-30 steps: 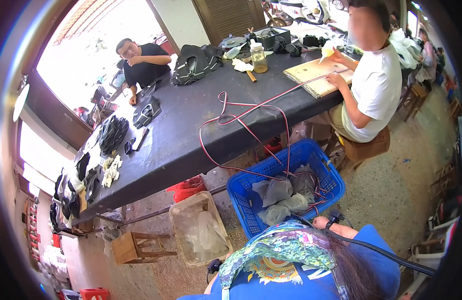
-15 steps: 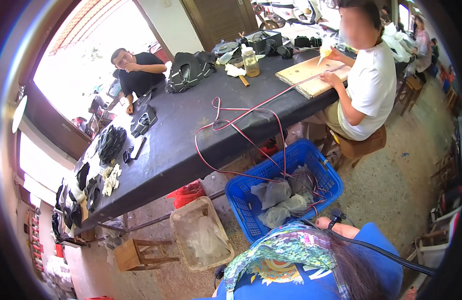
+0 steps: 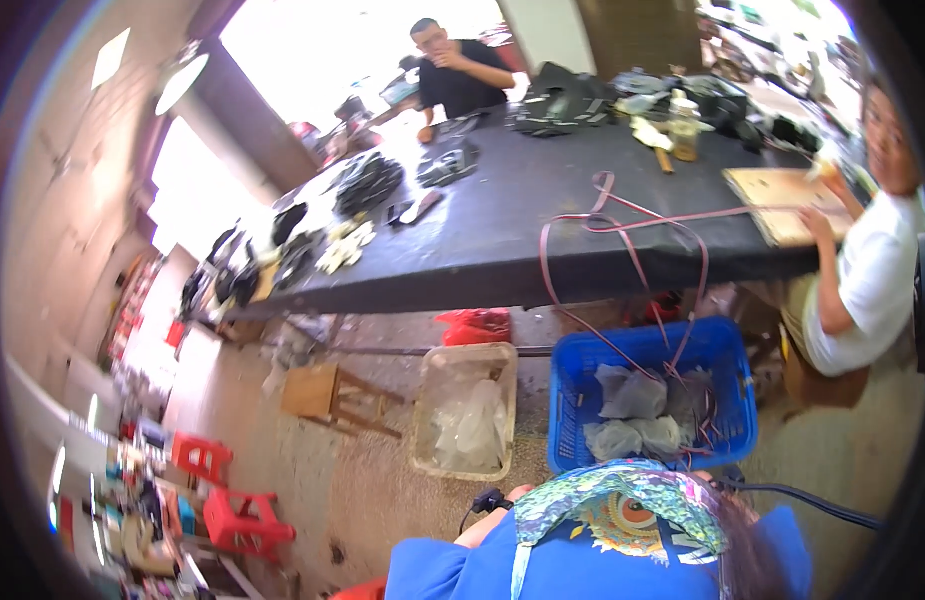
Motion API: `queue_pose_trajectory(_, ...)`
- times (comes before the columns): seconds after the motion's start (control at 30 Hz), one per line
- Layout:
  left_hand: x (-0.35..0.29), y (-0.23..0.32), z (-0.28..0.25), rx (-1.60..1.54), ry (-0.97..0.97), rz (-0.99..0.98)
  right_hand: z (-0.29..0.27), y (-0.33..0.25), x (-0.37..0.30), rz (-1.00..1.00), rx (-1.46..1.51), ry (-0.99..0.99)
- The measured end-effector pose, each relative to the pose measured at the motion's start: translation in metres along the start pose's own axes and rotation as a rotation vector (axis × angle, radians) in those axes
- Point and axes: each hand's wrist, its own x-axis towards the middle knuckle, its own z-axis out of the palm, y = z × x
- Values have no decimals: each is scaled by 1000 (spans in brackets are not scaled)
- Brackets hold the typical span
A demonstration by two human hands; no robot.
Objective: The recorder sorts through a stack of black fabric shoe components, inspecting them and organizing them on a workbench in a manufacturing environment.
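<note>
Currently, from my end of the feed, I have just a patch of the left hand (image 3: 521, 492) showing at the upper edge of the patterned apron (image 3: 563, 500), with a dark band at its wrist. The fingers are hidden, so I can't tell whether its grip is apart, together or clamped on something. The right hand I can't make out behind the apron, and its grip I can't tell either.

Just beyond the apron sits the blue basket (image 3: 571, 400) on the floor, grey plastic bags (image 3: 631, 392) lying in it. Out of it rises the red-and-pale strap (image 3: 546, 260), over the edge of the dark bench (image 3: 503, 220), where it loops loosely and runs right onto a wooden board (image 3: 783, 230). There I see a co-worker in white (image 3: 878, 300) with one hand on the board by the strap, the other raised around something pale and blurred.

To the basket's left I have a beige bin (image 3: 420, 420) with clear plastic inside, then a wooden stool (image 3: 311, 392). Across the bench, a co-worker in black (image 3: 470, 85) holds a hand to the mouth, near a stack of dark pieces (image 3: 368, 182).
</note>
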Motion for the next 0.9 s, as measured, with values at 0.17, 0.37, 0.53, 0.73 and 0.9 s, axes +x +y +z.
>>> queue_pose_trajectory(0.17, -8, -11, 18, -156, -95, -442, -18, -23, 35, 32, 5, -232)
queue_pose_trajectory(0.37, -57, 16, -8, -541, -281, -876, -14, 4, 40, 105, -65, -448)
queue_pose_trajectory(0.53, -115, 38, 8, -604, -114, -956, -42, -67, 24, 22, -218, -198)
queue_pose_trajectory(0.73, -137, 105, -37, -409, 76, -1109, -101, -200, 29, -155, 93, -236)
queue_pose_trajectory(0.9, -163, 82, -59, -949, 305, -1186, -120, -328, 37, -174, 719, -325)
